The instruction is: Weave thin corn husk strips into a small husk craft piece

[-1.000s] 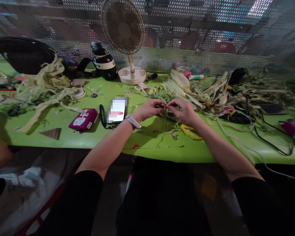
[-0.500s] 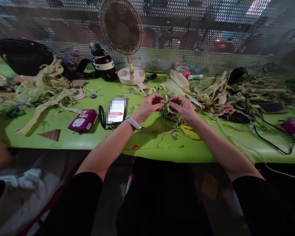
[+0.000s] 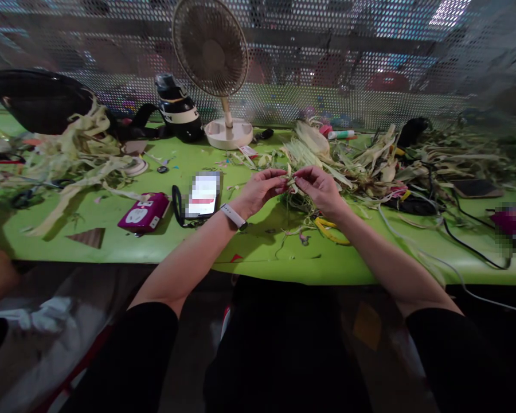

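1. Left hand [image 3: 262, 192] and right hand [image 3: 321, 186] nearly meet above a green counter [image 3: 184, 246], fingers of both pinching one small pale strip [image 3: 289, 173] between them.
2. Two heaps of dry leaves sprawl: a left heap [image 3: 88, 131] and a right heap [image 3: 313, 150], the latter beyond the hands.
3. One fan [image 3: 214, 56] and one black bottle [image 3: 180, 117] stand far; one phone [image 3: 205, 192] and one purple box [image 3: 144, 213] lie left of the hands.
4. Open green surface borders the near edge; one red scrap [image 3: 236, 258] lies there.
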